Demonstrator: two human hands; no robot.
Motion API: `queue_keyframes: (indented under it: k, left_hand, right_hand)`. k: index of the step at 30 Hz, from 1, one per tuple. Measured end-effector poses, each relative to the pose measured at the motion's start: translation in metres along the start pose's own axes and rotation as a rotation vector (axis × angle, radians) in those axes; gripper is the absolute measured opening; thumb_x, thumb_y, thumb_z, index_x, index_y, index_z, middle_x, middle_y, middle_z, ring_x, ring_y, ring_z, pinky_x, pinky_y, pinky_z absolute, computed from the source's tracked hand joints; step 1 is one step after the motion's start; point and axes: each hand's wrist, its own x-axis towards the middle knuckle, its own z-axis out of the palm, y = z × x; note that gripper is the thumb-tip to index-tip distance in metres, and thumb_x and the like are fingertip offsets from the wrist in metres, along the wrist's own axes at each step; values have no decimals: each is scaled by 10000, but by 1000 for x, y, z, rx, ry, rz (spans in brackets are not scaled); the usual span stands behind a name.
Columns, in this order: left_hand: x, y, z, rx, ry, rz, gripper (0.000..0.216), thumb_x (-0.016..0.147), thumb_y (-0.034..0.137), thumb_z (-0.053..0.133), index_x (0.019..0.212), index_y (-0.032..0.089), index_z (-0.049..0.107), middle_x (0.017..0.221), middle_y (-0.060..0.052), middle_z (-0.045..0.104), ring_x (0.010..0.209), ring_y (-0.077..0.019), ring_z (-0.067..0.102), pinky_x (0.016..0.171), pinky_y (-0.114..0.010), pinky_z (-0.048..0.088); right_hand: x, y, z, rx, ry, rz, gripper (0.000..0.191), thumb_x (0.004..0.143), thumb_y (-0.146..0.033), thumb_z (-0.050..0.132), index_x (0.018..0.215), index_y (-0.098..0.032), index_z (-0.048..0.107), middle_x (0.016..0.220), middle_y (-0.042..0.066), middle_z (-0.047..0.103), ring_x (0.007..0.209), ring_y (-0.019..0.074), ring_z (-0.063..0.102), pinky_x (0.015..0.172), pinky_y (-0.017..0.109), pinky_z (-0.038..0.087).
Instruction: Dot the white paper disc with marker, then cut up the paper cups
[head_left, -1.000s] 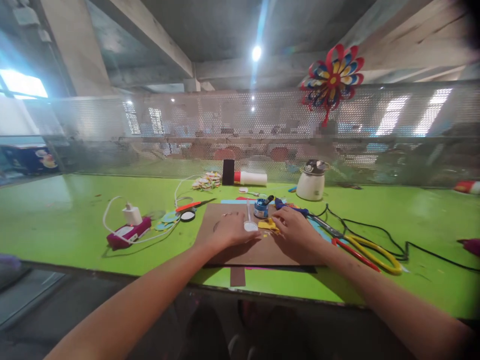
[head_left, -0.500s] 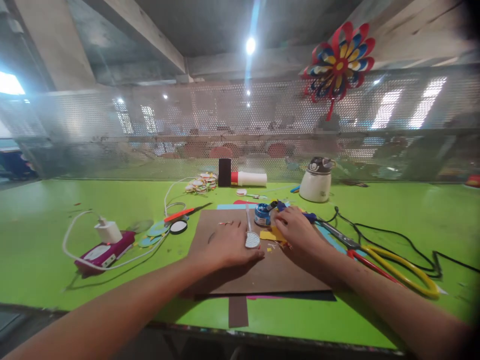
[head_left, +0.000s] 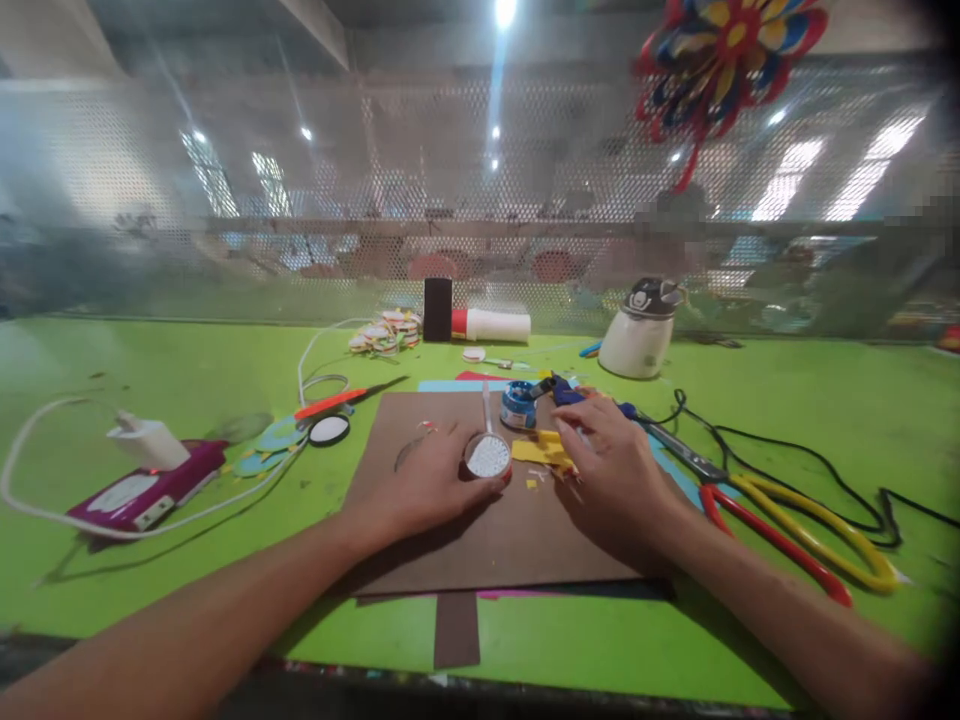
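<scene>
My left hand [head_left: 431, 478] rests on a brown sheet [head_left: 495, 555], its thumb and fingers closed round a small round piece with a white, dotted top [head_left: 488, 457]. Just beyond that piece, a narrow translucent stick [head_left: 487, 408] lies pointing away from me. My right hand [head_left: 619, 460] hovers over yellow paper pieces [head_left: 534, 452], fingers loosely bent, thumb and index finger slightly apart. No object shows between them. A blue jar [head_left: 517, 408] stands between the hands, farther back. Against its rim leans the dark tip of a blue tool, which looks like a glue gun [head_left: 568, 392].
Scissors with red and yellow handles [head_left: 814, 525] and a black cord lie at right. At left are a purple power strip [head_left: 169, 490] with white charger, an orange-handled knife [head_left: 330, 404] and a black-rimmed disc [head_left: 329, 430]. A white kettle-like jug [head_left: 637, 340] stands behind.
The camera view has tipped down and shifted. The round piece in my left hand now shows its dotted top more fully. My right hand has drawn back slightly from the jar.
</scene>
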Motion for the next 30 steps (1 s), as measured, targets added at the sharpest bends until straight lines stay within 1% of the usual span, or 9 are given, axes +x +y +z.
queue_keyframes:
  k: [3,5,7,13,17,20,22,26,30]
  left_hand:
    - [0,-2,-1,-75,-18,81,427,876,547,542,1139,220,615,1117,-67,677,1014,-256,604,886,-391,463]
    - [-1,-1,0,-91,-35,130,489,859,532,581,1229,212,582,1192,-77,664,1077,-263,596,939,-395,455]
    - [-1,0,0,-100,-50,138,535,851,530,593,1280,212,556,1248,-87,645,1109,-267,595,947,-390,463]
    - [-1,3,-4,-49,-70,93,604,830,607,572,1283,208,551,1230,-108,647,1105,-303,605,921,-438,481]
    - [0,1,-7,4,-127,125,581,845,591,552,1275,199,554,1203,-128,645,1104,-321,588,921,-472,467]
    - [0,-2,-6,18,-161,140,577,840,530,578,1289,172,531,1201,-140,631,1100,-318,574,919,-470,461]
    - [0,-3,-4,23,-160,138,577,814,520,616,1267,171,536,1194,-133,621,1101,-316,563,923,-469,455]
    - [1,-4,0,-9,-136,123,519,795,547,641,1155,181,566,1185,-105,593,1096,-290,544,946,-452,438]
    - [1,-3,0,-33,-142,96,435,805,527,648,1076,195,577,1137,-82,584,1058,-267,539,910,-429,446]
  right_hand:
    - [-2,-2,4,83,12,48,146,814,-175,570,904,-169,684,940,128,687,927,270,612,845,426,503]
    - [-3,-1,9,138,36,74,153,856,-193,556,920,-160,691,893,111,689,874,247,619,795,395,507]
    - [-5,0,13,181,63,92,163,886,-206,548,926,-154,696,865,99,692,832,228,621,763,374,504]
    - [-6,-5,12,254,89,72,157,885,-165,561,936,-140,707,865,89,705,817,206,632,762,347,500]
    - [-5,-9,9,271,77,57,162,889,-153,555,944,-141,707,854,79,710,815,207,631,764,351,497]
    - [-7,-12,9,286,53,51,162,886,-147,562,964,-133,703,875,78,717,828,203,640,763,339,496]
    - [-9,-14,10,301,15,62,179,885,-142,564,1002,-126,698,878,77,720,819,194,645,748,327,498]
    - [-11,-18,10,314,-65,76,274,883,-130,563,1138,-126,665,861,61,730,815,196,616,715,318,491]
    - [-13,-22,9,338,-154,94,326,903,-140,541,1217,-120,628,874,66,739,901,219,575,767,336,480]
